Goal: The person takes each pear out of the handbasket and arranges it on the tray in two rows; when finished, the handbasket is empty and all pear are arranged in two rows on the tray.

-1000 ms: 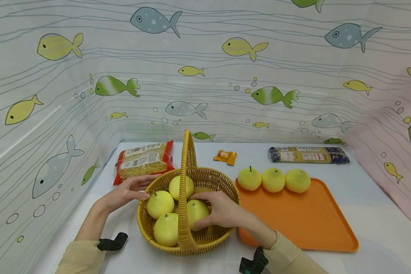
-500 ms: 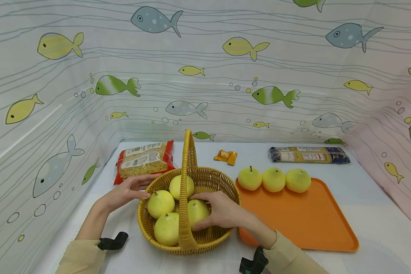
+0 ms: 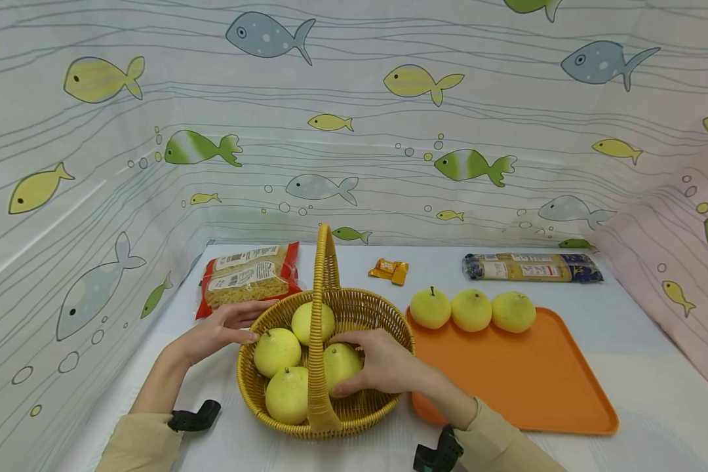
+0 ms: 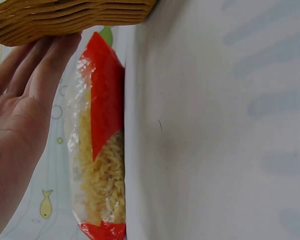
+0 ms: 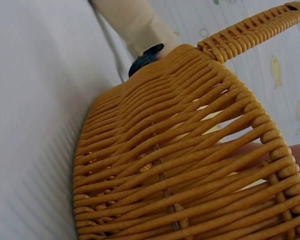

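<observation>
In the head view a yellow wicker basket (image 3: pixel 360 425) with a tall hoop handle (image 3: pixel 317 295) stands at the middle. Inside it, my right hand (image 3: pixel 386 360) holds a pale yellow-green pear (image 3: pixel 341 366) between thumb and fingers, right of the handle. The rest of the basket's fruit, several like pears (image 3: pixel 276 352), lies left of the handle or just behind it. At the left rim is my left hand (image 3: pixel 218 333); in the left wrist view its extended fingers (image 4: pixel 42 70) touch the basket's outer side. Weave mostly hides the right hand in the right wrist view.
An orange tray (image 3: pixel 525 380) lies to the right, three pears (image 3: pixel 471 310) in a row along its far edge. Behind are a red-edged bag of pasta (image 3: pixel 248 278), orange-wrapped sweets (image 3: pixel 389 269) and a long pack of noodles (image 3: pixel 531 267). Fish-patterned sheeting surrounds the table.
</observation>
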The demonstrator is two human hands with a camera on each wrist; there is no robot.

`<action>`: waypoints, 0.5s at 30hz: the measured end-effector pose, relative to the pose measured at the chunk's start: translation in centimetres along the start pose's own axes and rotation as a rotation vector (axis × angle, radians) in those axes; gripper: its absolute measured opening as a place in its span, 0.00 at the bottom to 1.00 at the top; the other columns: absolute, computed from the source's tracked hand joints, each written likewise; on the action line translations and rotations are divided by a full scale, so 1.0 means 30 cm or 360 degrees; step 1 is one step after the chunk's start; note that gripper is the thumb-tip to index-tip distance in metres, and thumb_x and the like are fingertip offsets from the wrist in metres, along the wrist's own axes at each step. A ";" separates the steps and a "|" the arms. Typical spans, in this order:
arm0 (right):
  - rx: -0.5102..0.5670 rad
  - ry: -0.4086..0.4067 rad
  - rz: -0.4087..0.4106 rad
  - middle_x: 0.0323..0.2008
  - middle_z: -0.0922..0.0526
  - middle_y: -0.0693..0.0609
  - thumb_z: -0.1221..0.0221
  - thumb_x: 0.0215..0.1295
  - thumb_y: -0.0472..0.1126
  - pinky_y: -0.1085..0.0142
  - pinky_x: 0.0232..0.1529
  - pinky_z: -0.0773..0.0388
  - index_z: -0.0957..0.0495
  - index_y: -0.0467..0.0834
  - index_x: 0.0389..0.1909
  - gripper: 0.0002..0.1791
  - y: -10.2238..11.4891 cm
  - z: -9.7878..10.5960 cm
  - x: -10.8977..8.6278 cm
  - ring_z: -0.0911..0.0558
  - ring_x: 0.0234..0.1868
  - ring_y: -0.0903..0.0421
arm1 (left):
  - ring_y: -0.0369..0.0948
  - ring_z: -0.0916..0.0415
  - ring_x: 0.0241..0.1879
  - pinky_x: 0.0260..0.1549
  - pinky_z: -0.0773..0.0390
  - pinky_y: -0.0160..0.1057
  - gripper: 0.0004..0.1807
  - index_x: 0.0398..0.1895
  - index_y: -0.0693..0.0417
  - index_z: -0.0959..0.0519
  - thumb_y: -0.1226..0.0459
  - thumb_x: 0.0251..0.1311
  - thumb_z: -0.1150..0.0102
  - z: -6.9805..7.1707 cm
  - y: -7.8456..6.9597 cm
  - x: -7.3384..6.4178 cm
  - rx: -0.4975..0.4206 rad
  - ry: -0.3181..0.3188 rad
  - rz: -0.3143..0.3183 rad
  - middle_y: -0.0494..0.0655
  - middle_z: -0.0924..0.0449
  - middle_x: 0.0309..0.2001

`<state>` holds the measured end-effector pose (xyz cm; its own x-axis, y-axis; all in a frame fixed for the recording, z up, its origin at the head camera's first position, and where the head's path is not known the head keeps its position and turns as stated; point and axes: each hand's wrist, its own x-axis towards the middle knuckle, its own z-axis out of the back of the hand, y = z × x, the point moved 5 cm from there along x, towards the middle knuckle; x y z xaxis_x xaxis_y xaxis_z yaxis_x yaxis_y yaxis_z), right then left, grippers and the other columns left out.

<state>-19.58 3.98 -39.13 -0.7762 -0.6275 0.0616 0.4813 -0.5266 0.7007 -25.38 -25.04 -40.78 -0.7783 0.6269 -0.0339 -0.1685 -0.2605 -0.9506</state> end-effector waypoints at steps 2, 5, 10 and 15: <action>0.0012 -0.0014 -0.0005 0.53 0.17 0.58 0.23 0.47 0.55 0.67 0.52 0.24 0.21 0.48 0.61 0.39 -0.002 0.002 0.000 0.21 0.52 0.63 | 0.27 0.30 0.64 0.57 0.27 0.29 0.34 0.75 0.61 0.38 0.69 0.65 0.44 0.001 0.000 -0.001 0.0001 -0.0002 0.0003 0.65 0.38 0.73; 0.0039 -0.0026 -0.0010 0.53 0.17 0.59 0.23 0.47 0.56 0.68 0.50 0.24 0.21 0.48 0.61 0.39 -0.006 0.005 0.000 0.21 0.50 0.63 | 0.27 0.30 0.63 0.57 0.27 0.30 0.34 0.75 0.60 0.38 0.69 0.65 0.44 0.001 0.001 -0.001 0.0002 -0.0004 0.0010 0.65 0.38 0.73; 0.0107 -0.0043 -0.0002 0.52 0.17 0.60 0.23 0.47 0.55 0.67 0.50 0.24 0.21 0.50 0.61 0.38 -0.005 0.009 -0.004 0.21 0.50 0.63 | 0.28 0.29 0.64 0.57 0.28 0.29 0.34 0.75 0.61 0.38 0.69 0.65 0.44 -0.001 -0.001 0.001 0.0002 -0.0001 0.0005 0.65 0.38 0.73; 0.0161 -0.0069 0.0003 0.52 0.17 0.59 0.23 0.47 0.54 0.66 0.50 0.23 0.21 0.50 0.60 0.37 -0.004 0.016 -0.009 0.20 0.51 0.62 | 0.28 0.29 0.64 0.57 0.27 0.30 0.34 0.75 0.61 0.38 0.69 0.65 0.44 -0.002 -0.005 0.001 0.0002 0.0002 -0.0005 0.65 0.38 0.73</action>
<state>-19.62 4.48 -38.90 -0.7935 -0.6015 0.0921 0.4407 -0.4637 0.7686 -25.35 -24.92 -40.66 -0.7771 0.6286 -0.0315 -0.1715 -0.2597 -0.9503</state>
